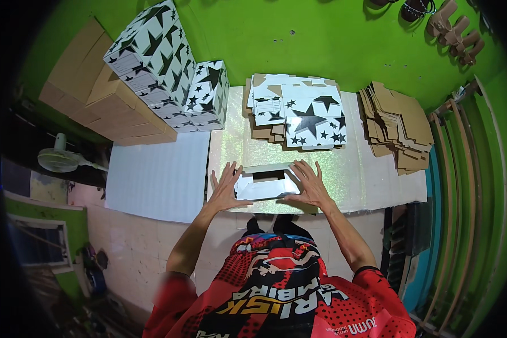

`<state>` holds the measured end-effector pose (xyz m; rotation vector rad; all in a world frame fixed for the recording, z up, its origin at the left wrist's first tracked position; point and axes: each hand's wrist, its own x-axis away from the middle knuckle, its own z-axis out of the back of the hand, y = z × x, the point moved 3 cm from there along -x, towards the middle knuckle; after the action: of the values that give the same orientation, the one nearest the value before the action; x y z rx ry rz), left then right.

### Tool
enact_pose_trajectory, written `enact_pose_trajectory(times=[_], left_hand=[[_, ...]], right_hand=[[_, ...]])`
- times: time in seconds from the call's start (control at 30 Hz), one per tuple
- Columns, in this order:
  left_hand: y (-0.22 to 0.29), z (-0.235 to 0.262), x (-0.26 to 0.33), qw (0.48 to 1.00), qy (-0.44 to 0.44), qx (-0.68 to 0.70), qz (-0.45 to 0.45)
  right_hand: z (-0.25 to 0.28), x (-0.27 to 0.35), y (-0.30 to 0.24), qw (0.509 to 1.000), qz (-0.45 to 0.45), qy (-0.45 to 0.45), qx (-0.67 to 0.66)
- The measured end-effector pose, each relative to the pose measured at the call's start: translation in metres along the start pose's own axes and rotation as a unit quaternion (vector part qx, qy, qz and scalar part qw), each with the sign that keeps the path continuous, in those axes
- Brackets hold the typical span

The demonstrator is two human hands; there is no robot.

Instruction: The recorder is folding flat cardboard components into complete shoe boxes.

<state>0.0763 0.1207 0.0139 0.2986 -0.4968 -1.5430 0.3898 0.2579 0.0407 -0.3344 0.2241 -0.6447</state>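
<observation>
A small white cardboard box (pixel 259 190) with partly folded flaps lies near the front edge of the table. A dark rectangular gap shows in its upper side. My left hand (pixel 225 190) grips its left end, thumb along the near edge and fingers along the far side. At the right end my right hand (pixel 311 187) holds it the same way, thumb near and fingers up. Just beyond, a stack of flat white box blanks (pixel 315 121) with black stars lies on the glittery table cover (pixel 349 186).
Folded brown cardboard blanks (pixel 397 124) are piled at the right. Finished star-patterned boxes (pixel 158 62) and brown boxes (pixel 104 96) stand at the back left. A fan (pixel 59 160) is beyond the left edge. Sandals (pixel 453 34) hang on the green wall; a rack (pixel 456 214) stands at right.
</observation>
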Motion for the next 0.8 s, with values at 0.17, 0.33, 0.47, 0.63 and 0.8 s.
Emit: enact_pose_trajectory(times=[0.17, 0.33, 0.47, 0.63, 0.8], left_hand=[[0.003, -0.001, 0.010, 0.999, -0.012, -0.040, -0.004], [0.005, -0.008, 0.015, 0.999, -0.012, -0.043, 0.002], [0.011, -0.011, 0.016, 0.999, 0.014, -0.043, -0.003], [0.025, -0.024, 0.015, 0.994, 0.052, -0.095, 0.000], [0.072, -0.036, 0.000, 0.988, 0.054, -0.137, -0.045]], right_hand=[[0.001, 0.007, 0.002, 1.000, 0.002, 0.002, -0.011], [0.002, -0.009, 0.001, 1.000, -0.013, -0.011, -0.014], [0.007, -0.058, -0.010, 0.999, 0.023, 0.023, -0.026], [-0.010, -0.088, -0.007, 0.996, 0.022, -0.071, -0.056], [-0.010, -0.087, -0.011, 0.985, -0.022, -0.153, -0.079]])
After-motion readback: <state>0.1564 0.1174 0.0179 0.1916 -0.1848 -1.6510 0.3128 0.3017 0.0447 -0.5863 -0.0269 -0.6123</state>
